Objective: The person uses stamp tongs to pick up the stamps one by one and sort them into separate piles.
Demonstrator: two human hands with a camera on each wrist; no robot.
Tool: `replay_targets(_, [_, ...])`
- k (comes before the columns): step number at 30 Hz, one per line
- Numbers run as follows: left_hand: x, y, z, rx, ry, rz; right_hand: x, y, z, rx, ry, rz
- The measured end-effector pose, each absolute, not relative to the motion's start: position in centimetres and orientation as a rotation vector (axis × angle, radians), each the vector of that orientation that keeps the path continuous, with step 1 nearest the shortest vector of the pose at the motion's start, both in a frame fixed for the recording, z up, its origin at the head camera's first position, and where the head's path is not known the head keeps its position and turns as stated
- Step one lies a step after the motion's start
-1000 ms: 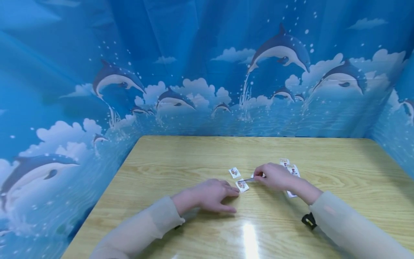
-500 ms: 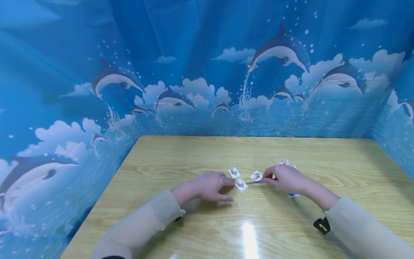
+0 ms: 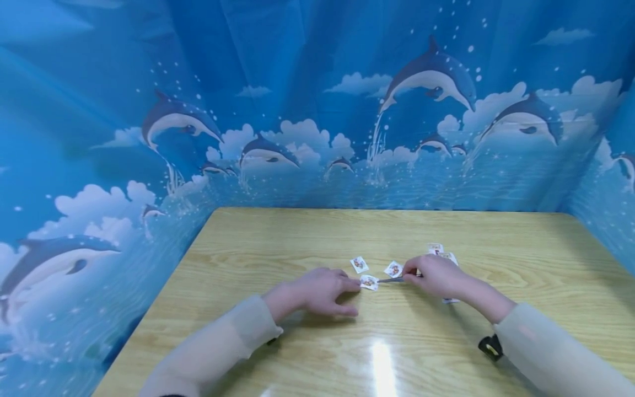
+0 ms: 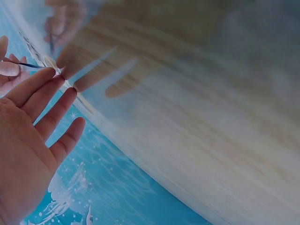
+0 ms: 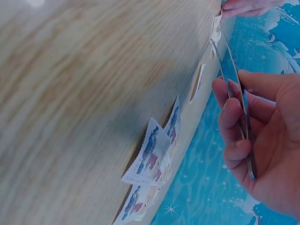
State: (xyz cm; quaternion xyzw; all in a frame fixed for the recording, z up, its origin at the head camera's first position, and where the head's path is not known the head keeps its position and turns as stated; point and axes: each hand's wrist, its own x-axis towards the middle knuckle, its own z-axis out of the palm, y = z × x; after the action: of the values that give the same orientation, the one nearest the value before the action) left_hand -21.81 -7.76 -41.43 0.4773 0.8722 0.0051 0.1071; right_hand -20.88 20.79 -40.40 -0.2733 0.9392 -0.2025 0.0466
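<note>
A pair of metal tweezers (image 5: 243, 105) is held in my right hand (image 3: 439, 277), between thumb and fingers. The tips reach the right edge of a small stamp (image 3: 369, 284) with a printed picture, which looks slightly bent. In the right wrist view the tweezer arms stand apart; whether they grip the stamp I cannot tell. Stretched fingertips of my left hand (image 3: 327, 291) touch that stamp's left edge. Behind it lies a second stamp (image 3: 359, 264), and a third stamp (image 3: 394, 269) sits just left of my right hand.
Several overlapping stamps (image 5: 152, 150) lie beyond and partly under my right hand, some with raised corners. The wooden table (image 3: 278, 237) ends at a blue dolphin-print curtain (image 3: 307, 165) behind and at the left.
My right hand has drawn the tweezers rightward, uncovering the third stamp, and their tips now meet the near stamp's right edge. That stamp has turned slightly and buckled. The left fingertips now meet its left edge.
</note>
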Motion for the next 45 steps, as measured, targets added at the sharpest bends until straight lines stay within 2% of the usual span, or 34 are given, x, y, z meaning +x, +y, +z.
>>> replay_targets(28, [-21.0, -7.4, -41.5, 1.378, 2.573, -0.035, -23.4, 19.9, -39.6, -0.736, 2.689, -0.662])
replay_targets(36, [-20.8, -7.9, -41.6, 1.375, 2.568, -0.017, -23.3, 20.5, -39.5, -0.598, 2.68, -0.661])
replay_targets(45, [-20.9, -7.9, -41.5, 1.397, 2.577, -0.019, -22.1, 21.1, -39.9, -0.695, 2.579, -0.763])
